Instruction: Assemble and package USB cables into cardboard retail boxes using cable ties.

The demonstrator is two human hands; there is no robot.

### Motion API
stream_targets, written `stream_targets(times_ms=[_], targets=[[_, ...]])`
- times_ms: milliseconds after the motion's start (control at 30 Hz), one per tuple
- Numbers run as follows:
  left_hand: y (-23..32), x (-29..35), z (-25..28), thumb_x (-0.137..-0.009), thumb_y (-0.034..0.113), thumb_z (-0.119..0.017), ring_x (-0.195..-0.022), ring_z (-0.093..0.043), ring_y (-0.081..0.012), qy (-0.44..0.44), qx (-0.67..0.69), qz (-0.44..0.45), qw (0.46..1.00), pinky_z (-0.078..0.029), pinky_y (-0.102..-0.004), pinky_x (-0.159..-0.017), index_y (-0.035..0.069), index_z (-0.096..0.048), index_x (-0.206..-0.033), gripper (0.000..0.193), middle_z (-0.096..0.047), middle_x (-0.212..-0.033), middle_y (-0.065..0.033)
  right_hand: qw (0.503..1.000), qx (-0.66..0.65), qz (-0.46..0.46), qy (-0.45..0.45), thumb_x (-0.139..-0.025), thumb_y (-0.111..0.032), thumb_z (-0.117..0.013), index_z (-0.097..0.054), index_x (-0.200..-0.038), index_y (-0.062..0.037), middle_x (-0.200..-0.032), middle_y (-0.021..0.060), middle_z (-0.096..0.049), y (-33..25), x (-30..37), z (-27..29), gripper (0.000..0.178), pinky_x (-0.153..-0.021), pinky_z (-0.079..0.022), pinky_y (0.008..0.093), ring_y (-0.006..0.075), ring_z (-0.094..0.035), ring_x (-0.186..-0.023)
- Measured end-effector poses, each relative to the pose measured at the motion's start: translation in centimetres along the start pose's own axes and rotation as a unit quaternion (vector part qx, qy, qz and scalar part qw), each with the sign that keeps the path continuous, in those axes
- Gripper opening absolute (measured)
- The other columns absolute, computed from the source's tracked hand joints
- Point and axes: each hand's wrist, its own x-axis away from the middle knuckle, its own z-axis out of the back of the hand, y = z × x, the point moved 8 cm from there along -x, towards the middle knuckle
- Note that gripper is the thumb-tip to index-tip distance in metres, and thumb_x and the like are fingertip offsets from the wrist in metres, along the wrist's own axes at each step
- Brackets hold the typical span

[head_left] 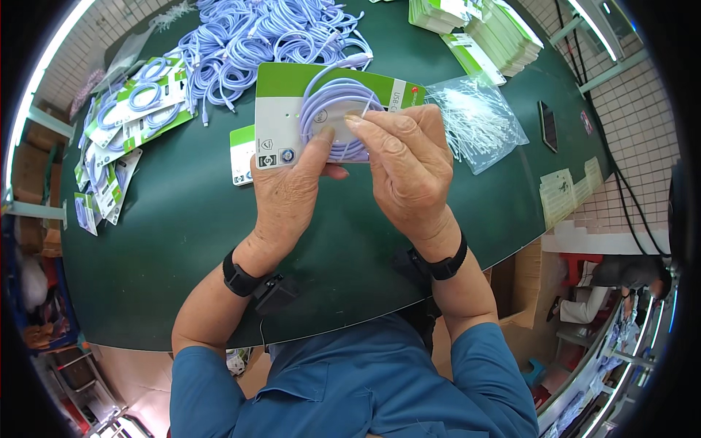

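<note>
My left hand [286,196] grips the lower edge of a green and white packaging card [277,98], its thumb pressing on the front. A coil of lavender cable [339,90] lies against the card, its connector end pointing to the upper right. At the coil's right side, my right hand [412,166] is closed in a pinch on a thin white tie [366,106]. The tie's far end is hidden by the card and fingers. Another card [242,157] lies on the table, partly covered by the held one.
A big heap of lavender cables [274,36] fills the table's far side. Carded cables [135,117] are piled at the left. Rightward lie a clear bag of white ties [478,120], stacked cards [504,40], a phone [548,126] and paper sheets [558,196].
</note>
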Motion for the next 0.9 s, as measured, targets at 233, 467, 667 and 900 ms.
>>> stream_targets(times_ms=[233,467,667,900], targets=[[-0.7,0.1,0.4,-0.096,0.007,-0.070,-0.069,-0.071,-0.0150,-0.008,-0.017,0.017,1.000,-0.059,-0.0263,-0.060,-0.005,-0.066,-0.113,0.022,-0.073,-0.094,-0.0096,0.999,-0.041,0.012,-0.027,-0.068,0.007,-0.082,-0.078,-0.104,-0.0071,-0.095,0.0059,-0.072,-0.5,0.4,-0.7,0.039,-0.064,-0.051,0.0315,0.0223,-0.061,-0.076],[-0.4,0.4,0.2,-0.095,0.004,-0.069,-0.069,-0.071,-0.0149,0.000,0.027,0.020,0.999,-0.060,-0.0269,-0.061,-0.006,-0.066,-0.112,0.020,-0.073,-0.092,-0.0104,0.998,-0.051,0.013,-0.047,-0.065,0.008,-0.083,-0.078,-0.104,-0.0094,-0.094,0.0038,-0.072,-1.4,0.5,0.1,0.042,-0.063,-0.050,0.0302,0.0207,-0.062,-0.077],[0.4,0.5,-0.2,-0.095,0.003,-0.069,-0.070,-0.070,-0.0142,-0.008,0.033,0.014,0.999,-0.059,-0.0263,-0.060,-0.006,-0.066,-0.113,0.020,-0.072,-0.092,-0.0096,0.998,-0.065,0.018,-0.017,-0.069,0.006,-0.085,-0.075,-0.104,-0.0093,-0.098,0.0059,-0.075,-1.5,0.9,0.8,0.039,-0.061,-0.049,0.0301,0.0216,-0.062,-0.075],[0.8,0.3,-0.1,-0.096,0.005,-0.069,-0.073,-0.070,-0.0128,-0.010,0.024,0.004,1.000,-0.058,-0.0252,-0.060,-0.004,-0.066,-0.117,0.023,-0.073,-0.098,-0.0092,0.996,-0.088,-0.005,-0.012,-0.080,0.001,-0.084,-0.073,-0.101,-0.0088,-0.097,0.0098,-0.077,-1.3,0.8,1.0,0.026,-0.061,-0.049,0.0290,0.0213,-0.062,-0.072]])
